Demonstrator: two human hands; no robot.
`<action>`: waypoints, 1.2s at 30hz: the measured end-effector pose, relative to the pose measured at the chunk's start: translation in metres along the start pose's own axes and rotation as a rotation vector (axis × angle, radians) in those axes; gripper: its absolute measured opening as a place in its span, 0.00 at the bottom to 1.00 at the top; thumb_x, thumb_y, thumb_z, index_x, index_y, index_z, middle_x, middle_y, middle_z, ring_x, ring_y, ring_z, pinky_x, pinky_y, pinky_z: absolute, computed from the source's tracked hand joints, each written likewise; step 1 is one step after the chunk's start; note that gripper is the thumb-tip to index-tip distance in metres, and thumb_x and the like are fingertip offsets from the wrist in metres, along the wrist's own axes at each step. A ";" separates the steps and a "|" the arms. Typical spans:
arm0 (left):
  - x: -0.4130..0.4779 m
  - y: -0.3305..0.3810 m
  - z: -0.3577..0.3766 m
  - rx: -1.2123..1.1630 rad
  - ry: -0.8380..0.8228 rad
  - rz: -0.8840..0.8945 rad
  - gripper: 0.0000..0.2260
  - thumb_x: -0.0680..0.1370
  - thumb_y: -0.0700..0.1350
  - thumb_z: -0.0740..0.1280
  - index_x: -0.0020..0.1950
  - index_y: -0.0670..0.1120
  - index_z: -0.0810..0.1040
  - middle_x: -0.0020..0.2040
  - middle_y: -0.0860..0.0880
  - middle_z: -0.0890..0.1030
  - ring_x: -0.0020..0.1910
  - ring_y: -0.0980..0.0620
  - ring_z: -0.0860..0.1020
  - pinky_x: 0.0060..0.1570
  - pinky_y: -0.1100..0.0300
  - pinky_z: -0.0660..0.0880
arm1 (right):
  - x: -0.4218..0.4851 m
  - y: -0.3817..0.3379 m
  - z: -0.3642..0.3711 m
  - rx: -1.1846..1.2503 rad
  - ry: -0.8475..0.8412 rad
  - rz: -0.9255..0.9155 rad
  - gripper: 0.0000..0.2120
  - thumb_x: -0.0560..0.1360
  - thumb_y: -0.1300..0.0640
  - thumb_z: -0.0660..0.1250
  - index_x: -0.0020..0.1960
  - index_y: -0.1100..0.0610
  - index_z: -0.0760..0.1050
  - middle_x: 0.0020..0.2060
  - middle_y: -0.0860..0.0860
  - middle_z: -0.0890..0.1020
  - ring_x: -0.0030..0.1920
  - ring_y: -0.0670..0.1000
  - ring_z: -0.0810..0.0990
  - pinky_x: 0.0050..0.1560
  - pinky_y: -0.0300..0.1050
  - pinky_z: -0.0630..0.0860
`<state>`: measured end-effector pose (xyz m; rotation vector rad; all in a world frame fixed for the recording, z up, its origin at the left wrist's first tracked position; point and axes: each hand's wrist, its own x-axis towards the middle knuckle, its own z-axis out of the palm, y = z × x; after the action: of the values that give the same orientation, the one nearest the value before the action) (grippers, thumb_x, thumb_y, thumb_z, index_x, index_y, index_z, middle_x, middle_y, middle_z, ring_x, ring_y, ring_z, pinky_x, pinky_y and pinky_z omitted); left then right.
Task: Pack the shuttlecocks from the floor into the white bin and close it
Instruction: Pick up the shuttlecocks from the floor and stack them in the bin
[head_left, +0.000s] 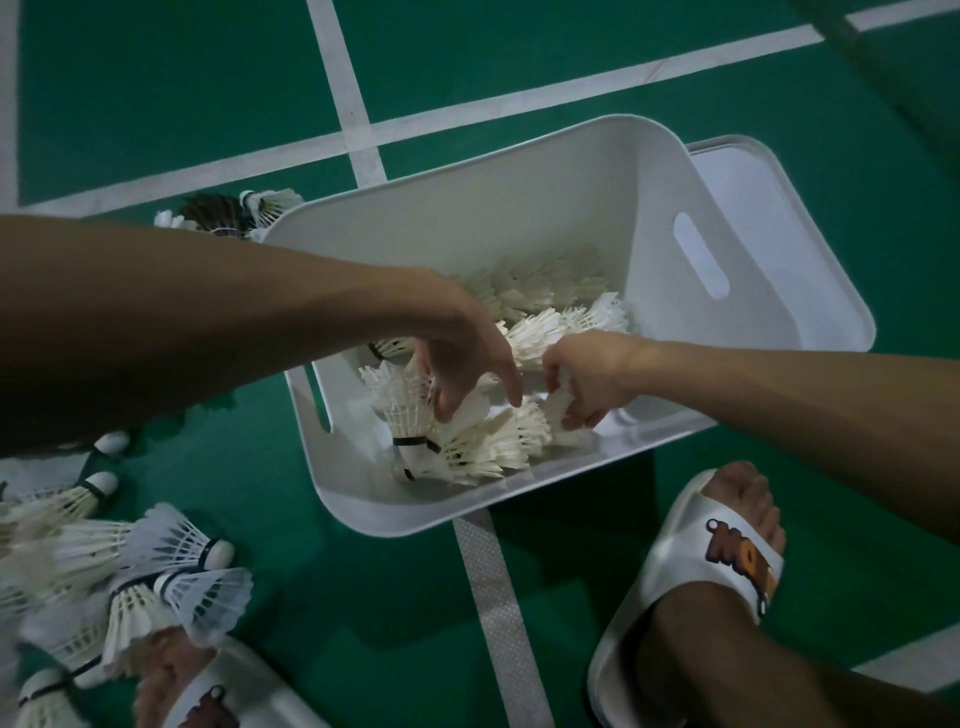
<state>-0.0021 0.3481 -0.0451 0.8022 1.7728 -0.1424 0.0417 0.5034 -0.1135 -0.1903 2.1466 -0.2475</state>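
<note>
Shuttlecocks (467, 452) lie jumbled in the bottom of one white bin (415, 514) on the green floor (156, 104). Inside it my right hand (587, 384) has its fingers curled round a single shuttlecock (561, 404), and my left hand (462, 364) hangs with loosely spread fingers touching feathers, gripping nothing I can make out. About a dozen are binned, some ten loose shuttlecocks (171, 561) wait by my left foot, about three stragglers (249, 208) sit behind the bin, and one lid (753, 171) lies beyond; pressing down could crush feathers, and the stragglers could be missed.
</note>
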 end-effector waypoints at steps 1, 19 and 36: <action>0.002 -0.001 0.001 0.049 -0.014 0.006 0.31 0.73 0.41 0.71 0.74 0.51 0.66 0.28 0.55 0.78 0.23 0.62 0.75 0.27 0.67 0.73 | -0.001 0.000 -0.002 0.014 0.012 -0.001 0.21 0.69 0.55 0.77 0.59 0.57 0.75 0.42 0.48 0.80 0.29 0.44 0.81 0.32 0.35 0.76; -0.013 -0.004 0.003 -0.238 0.497 0.211 0.27 0.73 0.45 0.73 0.69 0.53 0.68 0.51 0.53 0.76 0.47 0.54 0.77 0.46 0.61 0.75 | -0.060 0.007 -0.041 0.605 0.142 -0.321 0.37 0.58 0.58 0.81 0.64 0.49 0.70 0.59 0.50 0.78 0.56 0.48 0.81 0.53 0.44 0.80; -0.007 0.000 0.000 -0.154 0.560 0.213 0.23 0.70 0.42 0.76 0.59 0.51 0.68 0.55 0.51 0.72 0.40 0.60 0.73 0.35 0.67 0.68 | -0.058 0.029 -0.050 0.253 0.175 -0.173 0.44 0.67 0.66 0.75 0.74 0.41 0.59 0.60 0.58 0.75 0.50 0.59 0.79 0.44 0.46 0.79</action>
<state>-0.0010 0.3447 -0.0393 0.9732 2.1664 0.3918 0.0305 0.5503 -0.0475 -0.2146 2.2490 -0.6530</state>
